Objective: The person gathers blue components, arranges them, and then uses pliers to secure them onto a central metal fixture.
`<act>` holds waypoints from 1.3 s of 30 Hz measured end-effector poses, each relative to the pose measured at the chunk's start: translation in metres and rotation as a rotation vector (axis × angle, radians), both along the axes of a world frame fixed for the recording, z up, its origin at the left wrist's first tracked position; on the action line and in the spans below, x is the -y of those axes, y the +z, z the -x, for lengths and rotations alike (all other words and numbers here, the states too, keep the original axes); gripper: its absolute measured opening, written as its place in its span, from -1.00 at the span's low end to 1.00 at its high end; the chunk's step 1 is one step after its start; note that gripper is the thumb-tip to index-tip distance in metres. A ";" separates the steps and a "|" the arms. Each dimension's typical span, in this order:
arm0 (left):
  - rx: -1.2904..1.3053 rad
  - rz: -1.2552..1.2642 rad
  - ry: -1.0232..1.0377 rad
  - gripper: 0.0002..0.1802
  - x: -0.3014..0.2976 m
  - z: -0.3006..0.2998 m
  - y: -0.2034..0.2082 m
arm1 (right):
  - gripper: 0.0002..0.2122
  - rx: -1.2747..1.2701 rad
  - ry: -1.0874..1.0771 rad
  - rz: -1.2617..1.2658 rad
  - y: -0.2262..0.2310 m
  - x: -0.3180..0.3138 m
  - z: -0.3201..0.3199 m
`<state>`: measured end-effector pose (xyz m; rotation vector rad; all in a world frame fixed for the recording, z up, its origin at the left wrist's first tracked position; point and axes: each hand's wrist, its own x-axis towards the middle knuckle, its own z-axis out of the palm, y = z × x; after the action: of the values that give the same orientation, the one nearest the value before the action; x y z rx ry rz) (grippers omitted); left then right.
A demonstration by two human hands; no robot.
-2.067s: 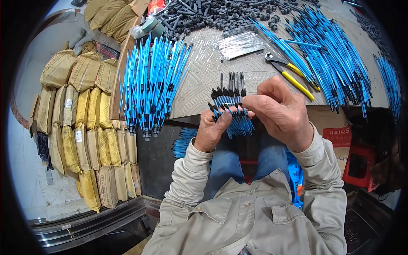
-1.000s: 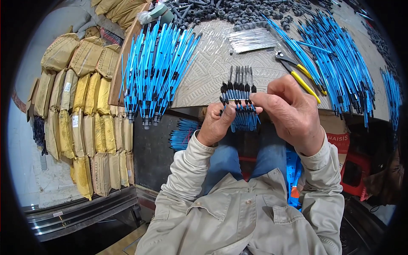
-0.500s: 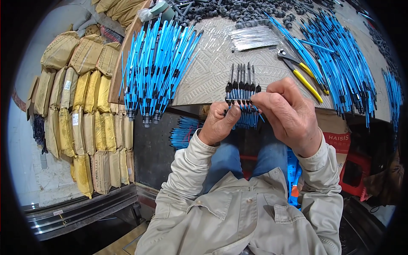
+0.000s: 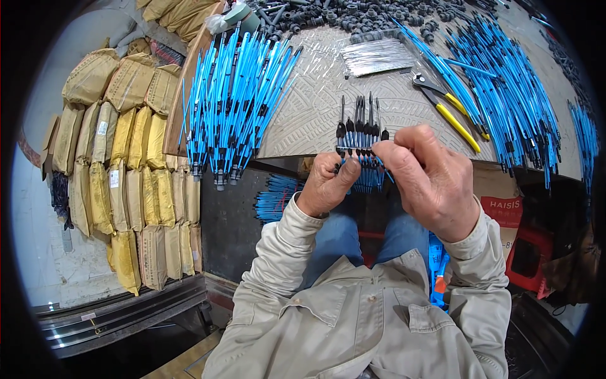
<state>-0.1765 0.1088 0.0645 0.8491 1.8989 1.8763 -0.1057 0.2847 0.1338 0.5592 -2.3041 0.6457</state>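
In front of my lap, at the table's near edge, is a bundle of thin blue tubes (image 4: 362, 140) with black fittings and dark pointed tips, standing side by side in a row. My left hand (image 4: 327, 186) is closed round its lower left part, thumb pressed against the tubes. A thin pale strip crosses the row just above that thumb. At the strip's right end, my right hand (image 4: 437, 178) has thumb and forefinger pinched together. What lies between those fingertips is too small and hidden to name.
Blue tubes lie in a pile at left (image 4: 230, 107) and another at right (image 4: 505, 95). Silver wire pieces (image 4: 377, 57) and yellow-handled pliers (image 4: 449, 114) are on the table (image 4: 309, 120). Dark fittings (image 4: 372, 22) cover its far side. Stacked sacks (image 4: 129, 164) stand at left.
My right hand has shifted slightly down and turned a little, its fingers still pinched at the row's right end. The left hand keeps its hold on the bundle.
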 end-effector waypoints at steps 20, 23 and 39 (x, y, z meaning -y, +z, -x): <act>-0.034 -0.008 -0.094 -0.53 0.004 0.004 -0.010 | -0.47 0.248 0.010 0.129 -0.006 0.003 0.011; -0.002 -0.014 -0.092 -0.52 -0.004 -0.002 0.001 | -0.48 0.244 -0.021 0.168 -0.007 0.005 0.010; 0.128 -0.257 -0.175 -0.35 -0.003 0.003 -0.009 | -0.52 0.280 0.224 0.255 -0.006 -0.005 0.014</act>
<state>-0.1794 0.1117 0.0552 0.9140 1.4797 2.0388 -0.1194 0.2899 0.1279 0.6431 -2.3807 1.1720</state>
